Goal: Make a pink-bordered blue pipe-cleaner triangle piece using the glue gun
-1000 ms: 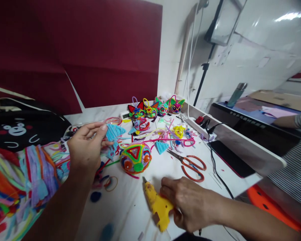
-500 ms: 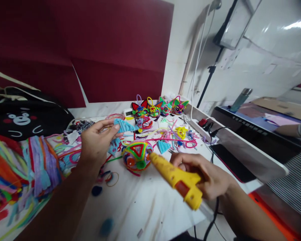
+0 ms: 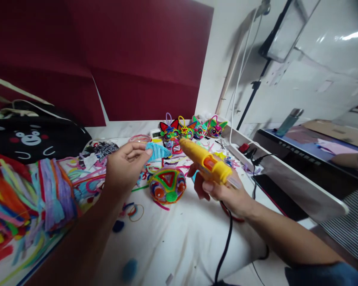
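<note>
Between the thumb and fingers of my left hand is a light-blue fuzzy triangular piece, its narrow end pointing right. My right hand is wrapped round a yellow glue gun, with the nozzle raised toward the upper left, close to the blue piece's tip but apart from it. Below and between both hands, a round multicoloured pipe-cleaner animal head rests on the table. It has orange eyes, a green nose and a red triangle on its brow. Neither hand touches it.
Finished colourful heads with ears stand along the back wall. Bundles of pipe cleaners lie at left, by a black bag. A power strip and a phone are at right. The gun's black cord hangs over the front. Another person's arm shows far right.
My right hand has raised and turned the glue gun, taking its nozzle up from beside the round head to near the blue piece. My left hand still holds that piece, slightly further right in view.
</note>
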Demonstrator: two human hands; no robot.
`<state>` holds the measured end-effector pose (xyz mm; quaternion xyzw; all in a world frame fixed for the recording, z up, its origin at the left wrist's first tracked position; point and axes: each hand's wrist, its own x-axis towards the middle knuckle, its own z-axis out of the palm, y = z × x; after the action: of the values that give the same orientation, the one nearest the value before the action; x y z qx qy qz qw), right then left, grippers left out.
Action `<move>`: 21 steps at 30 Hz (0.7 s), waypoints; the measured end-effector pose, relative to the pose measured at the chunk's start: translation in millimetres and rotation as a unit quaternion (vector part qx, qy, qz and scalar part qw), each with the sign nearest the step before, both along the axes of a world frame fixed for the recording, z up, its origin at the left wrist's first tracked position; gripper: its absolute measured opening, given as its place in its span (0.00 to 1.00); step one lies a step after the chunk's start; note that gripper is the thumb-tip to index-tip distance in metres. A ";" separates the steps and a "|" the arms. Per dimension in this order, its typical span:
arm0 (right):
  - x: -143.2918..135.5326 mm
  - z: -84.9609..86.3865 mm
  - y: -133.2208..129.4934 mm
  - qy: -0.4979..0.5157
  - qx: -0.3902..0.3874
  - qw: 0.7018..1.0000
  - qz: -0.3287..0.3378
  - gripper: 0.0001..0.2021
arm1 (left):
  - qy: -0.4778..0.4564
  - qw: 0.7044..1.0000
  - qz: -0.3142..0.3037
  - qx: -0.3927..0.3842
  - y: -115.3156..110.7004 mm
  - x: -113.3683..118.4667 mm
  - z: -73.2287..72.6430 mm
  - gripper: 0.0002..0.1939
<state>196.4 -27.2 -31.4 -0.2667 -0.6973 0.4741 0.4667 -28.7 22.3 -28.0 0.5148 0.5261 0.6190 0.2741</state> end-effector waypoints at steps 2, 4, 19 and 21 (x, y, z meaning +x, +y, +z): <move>-1.2 -5.2 -0.8 -0.035 0.035 0.999 -0.001 0.15 | 0.012 1.000 -0.006 0.012 -1.6 0.0 -0.6 0.08; -2.3 -11.3 -2.0 -0.060 0.081 0.995 -0.017 0.15 | 0.021 1.000 -0.010 0.010 -4.4 0.8 -0.3 0.08; -16.0 -34.7 -5.0 -0.114 0.340 0.917 -0.176 0.11 | 0.073 0.997 -0.007 -0.031 -21.8 15.3 3.7 0.08; -17.0 -37.6 -4.3 -0.112 0.364 0.905 -0.191 0.12 | 0.109 0.994 0.002 -0.013 -23.2 16.1 4.1 0.07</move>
<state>179.4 -31.5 -69.0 -0.2575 -0.8047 0.0566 0.5319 -12.5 -0.9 -23.9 0.5746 0.5617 0.5529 0.2206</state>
